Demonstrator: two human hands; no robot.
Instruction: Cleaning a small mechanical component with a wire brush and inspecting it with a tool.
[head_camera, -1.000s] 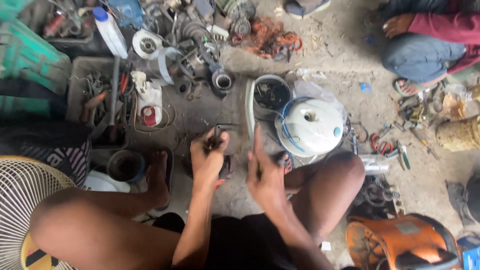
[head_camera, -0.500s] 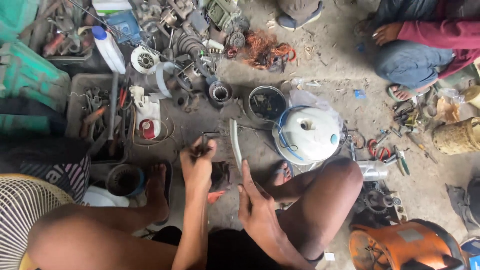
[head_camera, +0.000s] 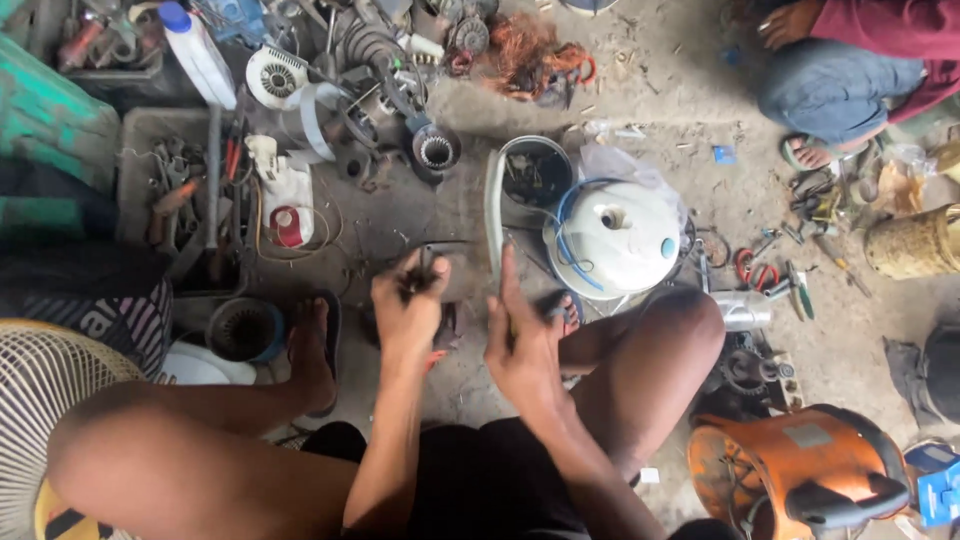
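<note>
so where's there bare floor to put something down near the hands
Bare concrete lies between the white motor housing and the red pliers, and below the copper wire tangle. Crowded around the left hand and tool tray.
</note>
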